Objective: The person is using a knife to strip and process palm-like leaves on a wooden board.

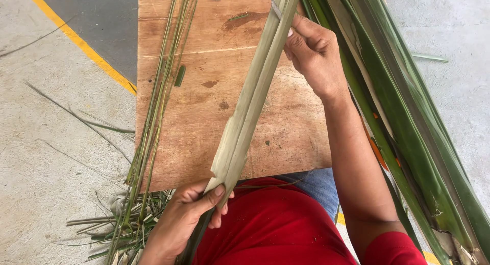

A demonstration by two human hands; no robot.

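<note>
While the pale leaf strip (250, 99) is pinched shut above the wooden board (204, 96) by left hand (189, 214) and right hand (314, 53), each grip closed, tension should be kept even

Bare wooden board (204, 117) on concrete floor (46, 142), thin green leaf ribs (158, 91) along its left edge.

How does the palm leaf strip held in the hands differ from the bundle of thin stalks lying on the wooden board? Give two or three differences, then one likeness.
The leaf strip is broad, folded and pale grey-green; the thin stalks are wiry and brighter green. The strip is held at both ends, by the left hand and right hand; the stalks lie untouched along the board's left edge. Both are long plant pieces running lengthwise across the board.
</note>
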